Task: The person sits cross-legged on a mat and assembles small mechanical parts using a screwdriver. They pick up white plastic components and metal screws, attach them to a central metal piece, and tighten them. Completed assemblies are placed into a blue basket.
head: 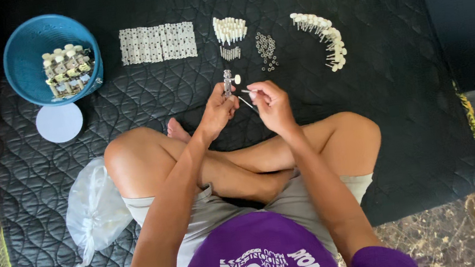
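Left hand (pixel 218 110) is pinching a small, rigid metal tuning-peg plate (pixel 227 83) upright; right hand (pixel 271 104), at 3 o'clock, is gripping a thin, light pin (pixel 245 101).

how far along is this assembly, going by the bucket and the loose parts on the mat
Done: a pile of assembled pieces sits in the blue bucket. In hand: the left hand holds a small metal piece with one white knob fitted; the right hand holds a thin pin. Left: the white knobbed pegs, the plates and the washers lie unused.
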